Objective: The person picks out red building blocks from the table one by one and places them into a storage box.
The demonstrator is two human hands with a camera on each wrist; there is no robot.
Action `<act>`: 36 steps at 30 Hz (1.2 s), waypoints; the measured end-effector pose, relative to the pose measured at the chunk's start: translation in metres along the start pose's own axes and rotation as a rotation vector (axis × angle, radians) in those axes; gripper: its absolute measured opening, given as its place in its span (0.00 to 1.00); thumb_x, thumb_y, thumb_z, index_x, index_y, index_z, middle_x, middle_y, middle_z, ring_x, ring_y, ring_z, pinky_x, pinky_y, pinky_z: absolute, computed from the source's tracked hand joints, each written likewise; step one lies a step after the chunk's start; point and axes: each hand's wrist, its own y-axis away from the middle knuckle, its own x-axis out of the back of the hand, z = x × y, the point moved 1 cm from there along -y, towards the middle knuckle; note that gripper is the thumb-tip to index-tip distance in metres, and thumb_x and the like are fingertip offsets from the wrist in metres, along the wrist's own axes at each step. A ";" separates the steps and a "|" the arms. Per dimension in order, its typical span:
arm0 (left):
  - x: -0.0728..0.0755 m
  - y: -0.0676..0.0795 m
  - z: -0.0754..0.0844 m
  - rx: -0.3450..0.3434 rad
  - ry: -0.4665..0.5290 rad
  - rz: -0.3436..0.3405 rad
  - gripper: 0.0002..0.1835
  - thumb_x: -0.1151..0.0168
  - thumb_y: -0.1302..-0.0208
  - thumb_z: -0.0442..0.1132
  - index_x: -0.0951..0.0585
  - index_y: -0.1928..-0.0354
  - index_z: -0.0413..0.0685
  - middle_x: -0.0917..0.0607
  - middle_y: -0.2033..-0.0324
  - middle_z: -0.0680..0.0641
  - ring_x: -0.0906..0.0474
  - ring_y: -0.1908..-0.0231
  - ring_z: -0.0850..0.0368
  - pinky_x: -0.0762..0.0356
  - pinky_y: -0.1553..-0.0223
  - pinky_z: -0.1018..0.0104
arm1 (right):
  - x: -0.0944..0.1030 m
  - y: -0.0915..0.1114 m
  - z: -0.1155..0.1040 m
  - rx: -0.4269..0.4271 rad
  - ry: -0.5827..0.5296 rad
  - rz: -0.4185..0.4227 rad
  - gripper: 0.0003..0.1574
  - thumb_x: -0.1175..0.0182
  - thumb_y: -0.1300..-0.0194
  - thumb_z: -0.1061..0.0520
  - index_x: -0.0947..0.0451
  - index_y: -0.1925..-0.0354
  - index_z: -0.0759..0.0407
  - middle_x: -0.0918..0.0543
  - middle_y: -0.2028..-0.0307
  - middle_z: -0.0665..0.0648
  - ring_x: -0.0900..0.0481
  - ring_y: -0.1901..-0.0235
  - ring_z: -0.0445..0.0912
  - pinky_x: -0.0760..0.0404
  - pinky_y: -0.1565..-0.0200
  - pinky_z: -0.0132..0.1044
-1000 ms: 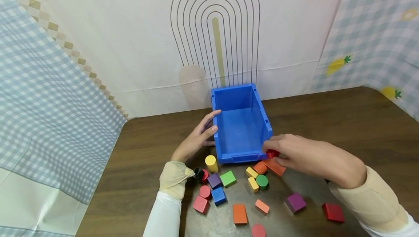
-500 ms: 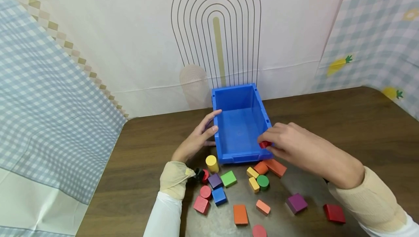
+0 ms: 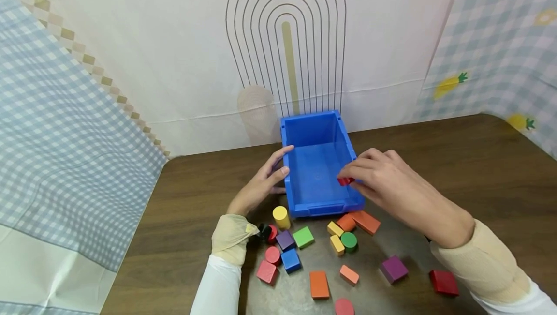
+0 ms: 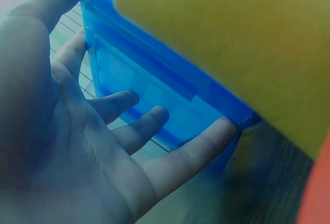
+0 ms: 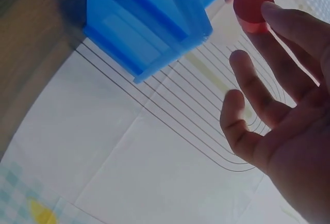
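A blue plastic bin [image 3: 319,167] stands against the cloth backdrop. My left hand [image 3: 261,182] rests with spread, fairly straight fingers against the bin's left side; the left wrist view shows the fingertips [image 4: 224,127] touching its wall. Over the bin's right front part, my right hand [image 3: 383,179] pinches a red cylinder block [image 3: 345,180] between thumb and fingers. That same red cylinder [image 5: 252,8] shows as a short round disc in the right wrist view, where the other fingers hang loosely bent. The bin's visible floor holds no blocks.
Before the bin lie several loose blocks: a yellow cylinder [image 3: 281,217], a green block [image 3: 303,237], a blue block [image 3: 290,260], a green cylinder [image 3: 348,241], and an orange block [image 3: 319,284]. Farther right are a purple block [image 3: 393,269] and a red block [image 3: 444,282].
My right hand has lifted the red cylinder from beside the bin's front right corner and carried it up and left over the bin. The left hand stays put.
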 end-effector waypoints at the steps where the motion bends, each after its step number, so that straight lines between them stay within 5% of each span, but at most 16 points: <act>1: 0.000 0.000 0.000 0.001 -0.001 0.003 0.30 0.53 0.16 0.51 0.44 0.17 0.71 0.50 0.17 0.46 0.41 0.23 0.34 0.25 0.38 0.29 | 0.000 0.000 0.000 -0.003 0.003 0.003 0.24 0.18 0.47 0.64 0.10 0.51 0.48 0.10 0.56 0.47 0.18 0.52 0.49 0.27 0.59 0.45; 7: 0.001 0.000 -0.002 0.006 -0.010 0.009 0.30 0.51 0.17 0.57 0.42 0.19 0.78 0.49 0.17 0.48 0.40 0.23 0.35 0.24 0.38 0.32 | -0.002 -0.001 0.001 -0.021 0.005 0.013 0.25 0.19 0.46 0.63 0.10 0.50 0.47 0.09 0.54 0.48 0.18 0.51 0.50 0.28 0.59 0.45; 19: 0.006 0.002 -0.002 -0.008 0.001 -0.021 0.31 0.51 0.16 0.53 0.44 0.17 0.72 0.51 0.16 0.42 0.39 0.24 0.33 0.24 0.39 0.32 | -0.007 -0.004 -0.005 -0.027 0.016 0.061 0.25 0.18 0.47 0.63 0.10 0.50 0.49 0.09 0.52 0.52 0.20 0.52 0.50 0.31 0.61 0.43; 36: 0.002 -0.002 -0.004 -0.014 0.010 -0.020 0.30 0.53 0.16 0.50 0.44 0.18 0.74 0.51 0.16 0.43 0.40 0.23 0.33 0.24 0.39 0.31 | -0.022 -0.009 -0.002 -0.058 0.008 0.066 0.21 0.21 0.42 0.65 0.11 0.50 0.52 0.10 0.51 0.52 0.14 0.53 0.51 0.22 0.59 0.44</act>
